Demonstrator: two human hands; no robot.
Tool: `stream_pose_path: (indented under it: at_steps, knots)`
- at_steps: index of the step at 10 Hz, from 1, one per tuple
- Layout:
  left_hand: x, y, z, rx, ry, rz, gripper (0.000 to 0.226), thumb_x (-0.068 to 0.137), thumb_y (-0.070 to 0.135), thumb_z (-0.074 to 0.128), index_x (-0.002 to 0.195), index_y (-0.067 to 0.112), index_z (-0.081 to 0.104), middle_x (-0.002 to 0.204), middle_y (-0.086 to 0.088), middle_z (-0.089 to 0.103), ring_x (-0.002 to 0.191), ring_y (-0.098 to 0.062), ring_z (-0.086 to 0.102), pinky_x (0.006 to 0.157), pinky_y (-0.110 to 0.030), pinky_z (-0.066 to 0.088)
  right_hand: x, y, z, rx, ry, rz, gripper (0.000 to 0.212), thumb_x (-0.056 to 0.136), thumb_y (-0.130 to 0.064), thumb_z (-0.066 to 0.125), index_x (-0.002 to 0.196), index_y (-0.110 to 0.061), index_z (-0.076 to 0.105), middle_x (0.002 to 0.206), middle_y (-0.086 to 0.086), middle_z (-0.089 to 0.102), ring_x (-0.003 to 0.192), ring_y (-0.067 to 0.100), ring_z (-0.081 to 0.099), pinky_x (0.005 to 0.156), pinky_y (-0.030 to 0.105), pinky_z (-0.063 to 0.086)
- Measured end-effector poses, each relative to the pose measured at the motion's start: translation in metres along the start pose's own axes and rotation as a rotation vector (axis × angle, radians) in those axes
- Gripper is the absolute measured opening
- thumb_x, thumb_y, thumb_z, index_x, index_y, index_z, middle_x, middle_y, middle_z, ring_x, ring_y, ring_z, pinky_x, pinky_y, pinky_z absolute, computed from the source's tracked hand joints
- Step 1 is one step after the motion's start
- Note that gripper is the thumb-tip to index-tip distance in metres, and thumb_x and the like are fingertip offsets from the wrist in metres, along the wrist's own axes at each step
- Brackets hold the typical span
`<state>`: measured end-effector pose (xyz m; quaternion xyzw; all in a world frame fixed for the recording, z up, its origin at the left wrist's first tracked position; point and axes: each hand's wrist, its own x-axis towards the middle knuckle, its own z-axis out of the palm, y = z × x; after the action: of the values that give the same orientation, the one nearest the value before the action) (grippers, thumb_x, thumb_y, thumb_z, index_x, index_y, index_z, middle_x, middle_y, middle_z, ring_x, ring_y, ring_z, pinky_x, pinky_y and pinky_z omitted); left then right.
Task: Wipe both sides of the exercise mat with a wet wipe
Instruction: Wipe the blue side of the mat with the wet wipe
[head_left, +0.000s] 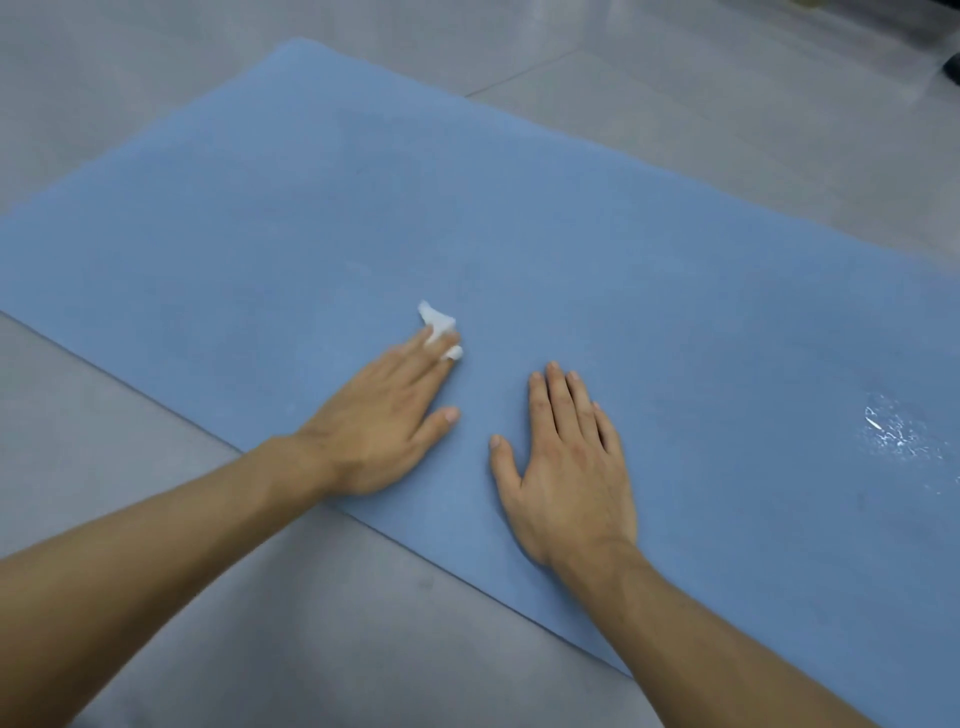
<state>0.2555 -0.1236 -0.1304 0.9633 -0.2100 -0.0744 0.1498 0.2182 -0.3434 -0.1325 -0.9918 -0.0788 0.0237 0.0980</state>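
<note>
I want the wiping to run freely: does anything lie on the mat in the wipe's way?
Nothing loose lies on the mat. The left hand presses the wet wipe straight onto it. Only the right hand, flat on the mat beside it, would block a sweep to the right.

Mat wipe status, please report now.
Left hand flat, pressing wet wipe on mat. Right hand flat on mat, empty. Mat spread on floor; nothing blocking.

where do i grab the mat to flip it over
Take the mat by its near long edge, from your side, between the two wrists. It lies flat and thin on the floor, so you'd likely have to dig under it. The right hand rests free; the left hand presses the wipe.
</note>
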Motion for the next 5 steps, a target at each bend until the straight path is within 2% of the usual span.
stream_pose_path:
  at_steps: [1, 2, 3, 4, 5]
  knots:
    - [-0.044, 0.014, 0.001, -0.012, -0.008, 0.073, 0.07, 0.103, 0.058, 0.014, 0.163, 0.023, 0.008, 0.17, 0.014, -0.01, 0.155, -0.003, -0.01, 0.126, -0.027, 0.0, -0.001, 0.0, -0.001, 0.005, -0.006, -0.002, 0.078, 0.098, -0.059, 0.019, 0.163, -0.017, 0.01, 0.171, -0.001, 0.004, 0.157, 0.014, -0.002, 0.127, 0.037, 0.007]
    - [-0.084, 0.001, -0.007, -0.036, -0.005, 0.056, 0.065, 0.106, 0.055, 0.02, 0.164, 0.028, 0.01, 0.17, 0.018, -0.001, 0.156, -0.005, 0.001, 0.125, -0.028, 0.006, 0.0, 0.0, -0.001, 0.008, -0.014, -0.003, 0.078, 0.098, -0.059, 0.018, 0.163, -0.018, 0.007, 0.171, -0.002, 0.001, 0.156, 0.014, -0.005, 0.127, 0.037, 0.005]
    - [-0.096, -0.034, -0.016, -0.012, 0.014, -0.061, 0.067, 0.104, 0.062, 0.017, 0.163, 0.031, 0.012, 0.17, 0.017, 0.005, 0.156, -0.004, 0.007, 0.125, -0.025, 0.005, -0.001, 0.001, -0.001, 0.013, -0.024, -0.007, 0.078, 0.098, -0.059, 0.017, 0.163, -0.018, 0.004, 0.171, -0.002, -0.003, 0.156, 0.013, -0.008, 0.127, 0.037, 0.003]
    - [-0.068, -0.069, -0.026, -0.007, 0.042, -0.201, 0.078, 0.097, 0.069, 0.011, 0.163, 0.027, 0.013, 0.17, 0.014, 0.006, 0.155, -0.001, 0.005, 0.123, -0.018, 0.0, -0.001, 0.001, -0.001, 0.017, -0.019, -0.009, 0.078, 0.098, -0.059, 0.016, 0.163, -0.018, 0.004, 0.171, -0.003, -0.003, 0.156, 0.013, -0.009, 0.127, 0.037, 0.003]
    - [-0.019, -0.085, -0.031, -0.009, 0.104, -0.218, 0.073, 0.101, 0.06, 0.019, 0.163, 0.022, 0.014, 0.17, 0.009, 0.011, 0.154, -0.001, 0.004, 0.118, -0.01, -0.005, -0.001, 0.001, -0.001, 0.02, -0.017, -0.008, 0.078, 0.098, -0.06, 0.015, 0.163, -0.018, 0.004, 0.171, -0.002, -0.003, 0.156, 0.013, -0.009, 0.127, 0.037, 0.002]
